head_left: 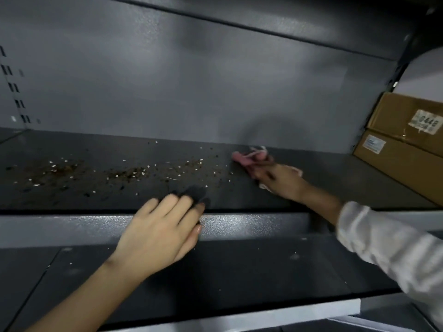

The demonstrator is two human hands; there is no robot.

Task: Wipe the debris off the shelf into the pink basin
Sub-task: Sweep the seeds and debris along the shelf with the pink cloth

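Observation:
Brown and white debris (124, 172) lies scattered across the left and middle of the dark grey shelf (335, 178). My right hand (278, 178) reaches deep onto the shelf and is shut on a pink cloth (249, 158), pressed to the surface just right of the debris, close to the back wall. My left hand (163, 233) rests flat on the shelf's front edge, fingers apart, fingertips on the shelf top and holding nothing. The pink basin is not in view.
Two stacked cardboard boxes (405, 140) stand on the shelf's right end. A grey back wall closes the rear, and a slotted upright (14, 87) runs at the far left. A lower dark shelf (239, 279) carries a few white specks.

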